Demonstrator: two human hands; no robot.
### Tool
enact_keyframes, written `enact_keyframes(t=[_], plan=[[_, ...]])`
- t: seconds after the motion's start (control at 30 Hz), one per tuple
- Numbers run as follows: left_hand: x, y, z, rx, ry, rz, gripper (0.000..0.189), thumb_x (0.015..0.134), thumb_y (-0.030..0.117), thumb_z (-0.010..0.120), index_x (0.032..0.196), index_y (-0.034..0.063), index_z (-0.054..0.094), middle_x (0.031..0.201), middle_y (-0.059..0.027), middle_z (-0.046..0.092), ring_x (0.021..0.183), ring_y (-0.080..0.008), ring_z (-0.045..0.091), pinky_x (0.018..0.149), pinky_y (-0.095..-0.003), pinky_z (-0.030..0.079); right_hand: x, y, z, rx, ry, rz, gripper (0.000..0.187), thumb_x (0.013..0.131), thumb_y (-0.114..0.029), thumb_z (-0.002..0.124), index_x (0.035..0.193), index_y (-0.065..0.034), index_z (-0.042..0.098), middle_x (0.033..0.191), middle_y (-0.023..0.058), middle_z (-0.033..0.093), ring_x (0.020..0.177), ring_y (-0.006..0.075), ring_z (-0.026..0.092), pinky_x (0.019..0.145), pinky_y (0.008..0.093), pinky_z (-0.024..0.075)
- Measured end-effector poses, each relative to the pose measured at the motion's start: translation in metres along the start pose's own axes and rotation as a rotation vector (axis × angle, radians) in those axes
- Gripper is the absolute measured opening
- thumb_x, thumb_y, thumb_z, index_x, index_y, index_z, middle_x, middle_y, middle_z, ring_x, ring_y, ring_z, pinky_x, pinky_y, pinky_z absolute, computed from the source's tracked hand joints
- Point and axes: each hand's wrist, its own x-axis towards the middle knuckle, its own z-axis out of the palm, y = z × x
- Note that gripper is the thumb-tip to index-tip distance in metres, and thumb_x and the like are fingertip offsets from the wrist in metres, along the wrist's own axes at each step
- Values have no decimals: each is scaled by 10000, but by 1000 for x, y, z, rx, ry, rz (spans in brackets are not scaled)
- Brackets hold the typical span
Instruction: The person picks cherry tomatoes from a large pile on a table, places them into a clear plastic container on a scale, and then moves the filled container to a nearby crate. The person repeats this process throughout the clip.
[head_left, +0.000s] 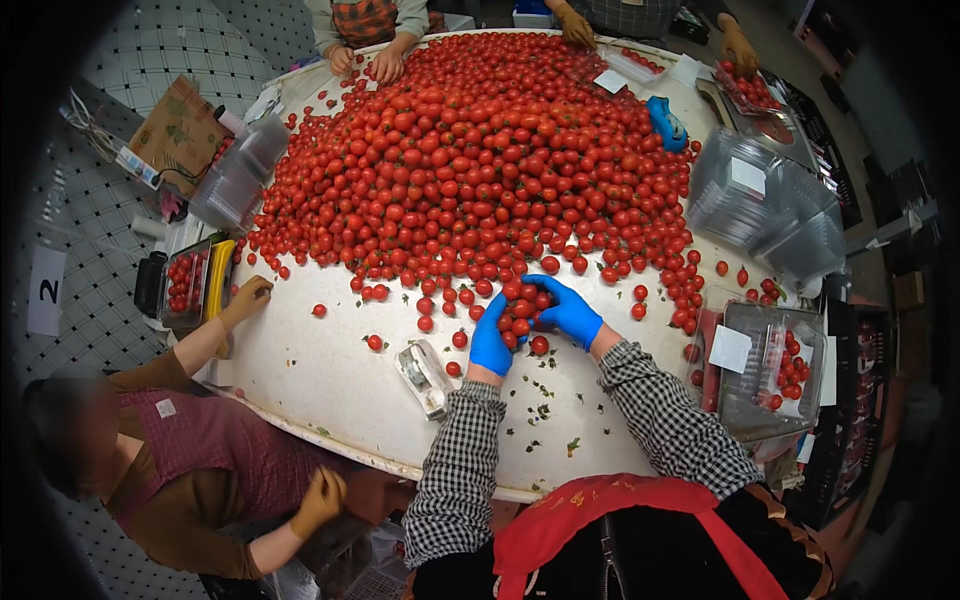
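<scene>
Both my hands wear blue gloves and cup a small handful of red cherry tomatoes (523, 306) between them at the near edge of a large tomato heap (465, 165). My left hand (489, 341) curls around the left side of the handful. From the right, my right hand (571, 313) closes in with bent fingers against the same tomatoes. One loose tomato (538, 345) lies just below my hands on the white table (322, 375). Left of my left wrist rests a white tape dispenser (424, 379). Green stem bits (541, 411) are scattered between my forearms.
At right, a clear plastic container with tomatoes (791, 371) stands beside stacked clear containers (750, 195). A blue tape dispenser (666, 124) touches the heap. Left, a co-worker's gloved hand (249, 298) is near a yellow scale (219, 277) bearing a filled container (187, 281). More co-workers' hands (388, 66) work opposite.
</scene>
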Motion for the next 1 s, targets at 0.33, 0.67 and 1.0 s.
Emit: enact_keyframes(t=[0.33,0.67,1.0], plan=[[-39,-29,14,-204,-225,283,432,1013,252,481,1383,28,482,1353,-102,554,1203,-227,571,995,-327,485,-32,14,20,688,18,-40,425,993,-321,505,1367,-120,521,1279,62,577,1190,187,557,1010,344,470],[-74,-25,44,-136,-209,351,411,998,211,478,1356,11,516,1286,-92,572,1137,-176,583,895,-282,525,-60,10,20,1227,-160,-16,511,1043,-407,374,1422,-71,443,1303,106,547,1170,253,558,1011,431,465],[-74,-22,39,-408,-32,371,406,981,279,462,1331,96,554,1266,-136,537,997,-209,592,752,-315,539,-86,3,21,1290,-205,-38,583,1028,-448,359,1472,-71,383,1399,142,457,1254,298,495,1085,495,379]])
